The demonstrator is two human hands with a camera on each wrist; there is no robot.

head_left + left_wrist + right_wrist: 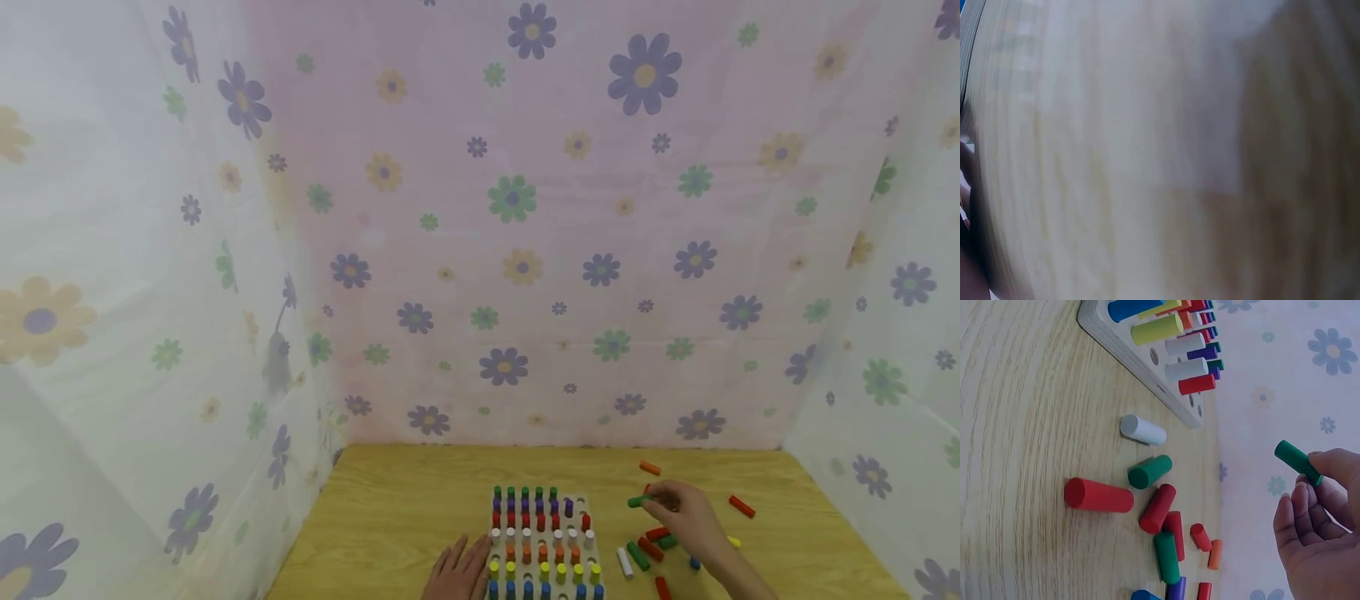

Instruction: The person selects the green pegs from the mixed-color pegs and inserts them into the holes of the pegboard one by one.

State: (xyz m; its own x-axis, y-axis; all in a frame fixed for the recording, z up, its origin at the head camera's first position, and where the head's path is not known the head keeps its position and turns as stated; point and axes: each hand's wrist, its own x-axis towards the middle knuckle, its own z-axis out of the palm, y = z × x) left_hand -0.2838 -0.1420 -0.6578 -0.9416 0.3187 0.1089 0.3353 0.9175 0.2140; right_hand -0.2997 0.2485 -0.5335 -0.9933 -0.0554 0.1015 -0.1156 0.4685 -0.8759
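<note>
My right hand (686, 510) pinches a green peg (638, 502) between thumb and index finger, raised above the table to the right of the pegboard. In the right wrist view this green peg (1294, 459) is tilted, and the other fingers curl loosely below it. The wooden pegboard (1182, 407) carries rows of green, purple, red, white, orange, yellow and blue pegs, with some holes bare. My left hand (459, 571) rests on the table at the board's left edge, fingers extended. The left wrist view is mostly blurred wood.
Loose pegs lie right of the board: a white peg (625, 563), a green peg (637, 556), an orange peg (649, 468), a red peg (742, 506) and several others. Flowered sheets (517, 250) hang behind and at both sides of the wooden table (405, 492).
</note>
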